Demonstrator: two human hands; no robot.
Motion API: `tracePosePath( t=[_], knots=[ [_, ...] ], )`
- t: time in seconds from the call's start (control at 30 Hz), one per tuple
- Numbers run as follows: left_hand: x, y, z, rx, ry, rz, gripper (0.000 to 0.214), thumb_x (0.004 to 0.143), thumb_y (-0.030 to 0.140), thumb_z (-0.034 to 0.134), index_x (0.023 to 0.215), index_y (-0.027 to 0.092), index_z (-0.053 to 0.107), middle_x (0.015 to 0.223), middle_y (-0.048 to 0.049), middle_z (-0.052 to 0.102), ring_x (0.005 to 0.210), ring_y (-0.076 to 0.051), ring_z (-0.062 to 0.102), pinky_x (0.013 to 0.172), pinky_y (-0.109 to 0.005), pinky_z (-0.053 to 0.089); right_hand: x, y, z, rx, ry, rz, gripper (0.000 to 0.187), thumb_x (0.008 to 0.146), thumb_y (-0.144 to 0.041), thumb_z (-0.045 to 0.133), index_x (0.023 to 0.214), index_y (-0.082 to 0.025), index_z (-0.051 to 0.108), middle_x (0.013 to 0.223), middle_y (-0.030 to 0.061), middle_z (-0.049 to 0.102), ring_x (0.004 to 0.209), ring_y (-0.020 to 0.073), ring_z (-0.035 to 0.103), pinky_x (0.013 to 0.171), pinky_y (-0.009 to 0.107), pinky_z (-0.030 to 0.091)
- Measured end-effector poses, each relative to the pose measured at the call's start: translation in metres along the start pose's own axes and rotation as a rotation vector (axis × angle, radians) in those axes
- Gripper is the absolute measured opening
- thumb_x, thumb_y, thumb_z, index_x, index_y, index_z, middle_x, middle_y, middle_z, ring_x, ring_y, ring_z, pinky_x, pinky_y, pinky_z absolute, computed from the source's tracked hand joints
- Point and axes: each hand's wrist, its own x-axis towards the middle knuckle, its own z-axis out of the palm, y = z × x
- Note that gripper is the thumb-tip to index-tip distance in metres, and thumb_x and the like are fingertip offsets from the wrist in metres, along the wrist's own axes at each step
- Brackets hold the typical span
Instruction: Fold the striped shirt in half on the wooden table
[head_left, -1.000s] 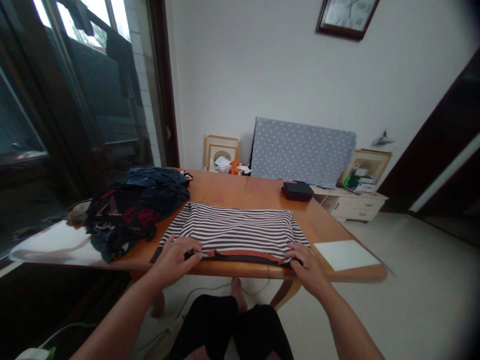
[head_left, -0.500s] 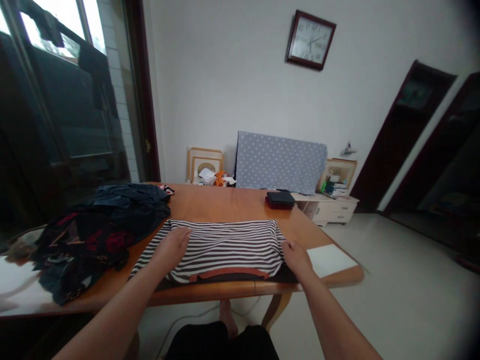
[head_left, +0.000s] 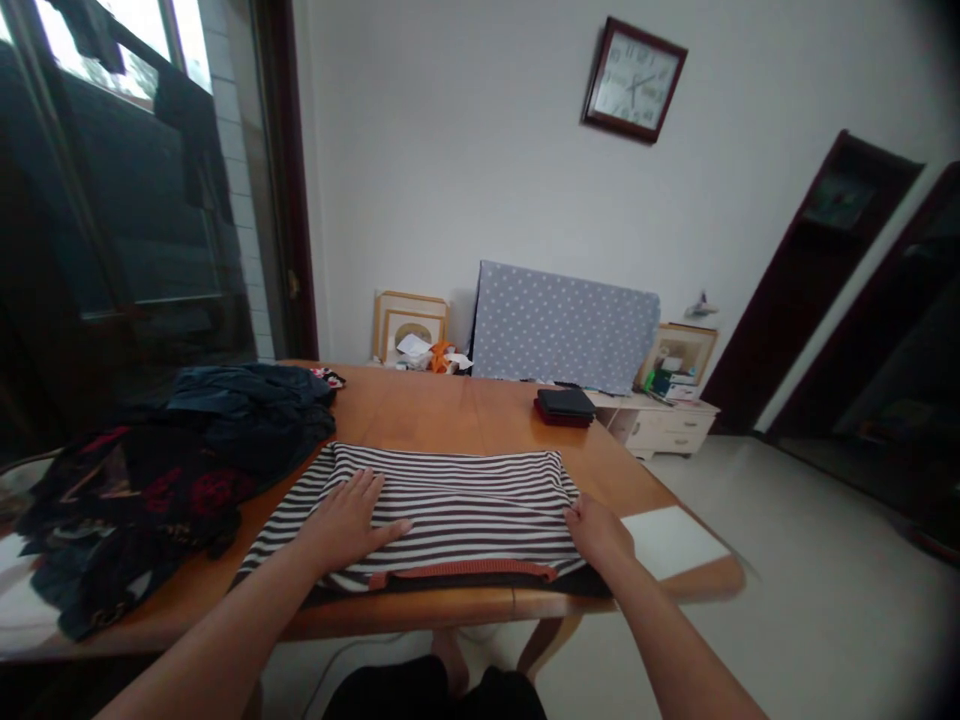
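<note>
**Striped top (head_left: 457, 510) spread flat at the near edge**

So the top's lying on the wooden surface (head_left: 442, 410), orange trim (head_left: 461, 570) running along the side closest to the person. Left hand (head_left: 345, 525) is open, palm down on the stripes, not gripping anything. Right hand (head_left: 598, 532) is pressed at the top's right edge, fingers a bit curled, can't tell if it's pinching fabric. Heap of dark clothes (head_left: 172, 480) sits just left of it, white board (head_left: 671, 541) just right, black wallet (head_left: 565, 406) further back.

Shirt (head_left: 450, 510) beside clothes pile (head_left: 150, 480), on table (head_left: 420, 405)
</note>
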Motion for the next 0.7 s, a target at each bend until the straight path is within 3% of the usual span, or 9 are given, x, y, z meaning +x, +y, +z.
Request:
tracePosePath(
  t=[0.1,0.2,0.3,0.4,0.53,0.6,0.7],
  knots=[
    [0.0,0.001,-0.002,-0.011,-0.007,-0.001,0.109,0.076,0.086,0.041,0.149,0.005,0.038,0.157,-0.0242,0.03,0.149,-0.037,0.02,0.119,-0.051,0.016,-0.001,0.008,-0.003,-0.029,-0.012,0.005,0.031,0.095,-0.045,0.043,0.099,-0.023,0.063,0.096,0.0089,0.072,0.092,0.0247,0.068,0.075,0.034,0.045],
    [-0.001,0.003,-0.007,-0.011,-0.041,-0.009,0.111,0.075,0.087,0.041,0.15,0.005,0.037,0.158,-0.0244,0.028,0.149,-0.037,0.019,0.119,-0.052,0.017,-0.004,-0.001,-0.01,-0.056,0.087,-0.034,0.034,0.094,-0.046,0.044,0.111,-0.023,0.063,0.105,0.0106,0.071,0.095,0.0268,0.067,0.076,0.036,0.045],
    [0.002,0.013,-0.016,-0.027,-0.053,-0.002,0.102,0.079,0.083,0.041,0.148,0.008,0.041,0.157,-0.0224,0.032,0.148,-0.037,0.021,0.118,-0.052,0.019,-0.009,-0.026,-0.019,-0.002,0.184,-0.19,0.038,0.097,-0.044,0.04,0.119,-0.023,0.063,0.115,0.0108,0.068,0.1,0.0255,0.066,0.082,0.035,0.046],
    [0.004,0.034,-0.023,-0.082,0.011,0.14,0.072,0.094,0.066,0.035,0.147,0.018,0.045,0.158,-0.0139,0.034,0.149,-0.03,0.023,0.119,-0.05,0.018,-0.018,-0.063,-0.018,0.102,0.206,-0.425,0.045,0.1,-0.043,0.034,0.127,-0.022,0.062,0.126,0.0105,0.065,0.114,0.0231,0.061,0.096,0.034,0.044],
    [0.002,0.063,-0.019,-0.138,-0.033,0.345,0.052,0.101,0.05,0.032,0.149,0.032,0.04,0.16,-0.0038,0.032,0.15,-0.026,0.022,0.119,-0.053,0.016,-0.038,-0.105,0.006,0.127,0.082,-0.684,0.054,0.101,-0.045,0.032,0.145,-0.019,0.047,0.15,0.0101,0.046,0.14,0.0235,0.04,0.115,0.041,0.029],
    [-0.001,0.069,-0.015,-0.142,-0.092,0.379,0.051,0.101,0.049,0.033,0.15,0.036,0.036,0.16,-0.0026,0.032,0.15,-0.027,0.022,0.118,-0.056,0.015,-0.045,-0.113,0.02,0.106,-0.029,-0.761,0.057,0.1,-0.047,0.033,0.149,-0.019,0.042,0.155,0.0093,0.039,0.146,0.0248,0.03,0.119,0.046,0.021],
    [-0.006,0.069,-0.012,-0.162,-0.118,0.383,0.051,0.101,0.049,0.033,0.151,0.039,0.034,0.161,-0.0017,0.031,0.15,-0.026,0.022,0.118,-0.057,0.014,-0.048,-0.111,0.03,0.116,-0.109,-0.788,0.057,0.1,-0.047,0.037,0.15,-0.021,0.04,0.155,0.0084,0.038,0.147,0.0248,0.027,0.12,0.05,0.016]
  ],
)
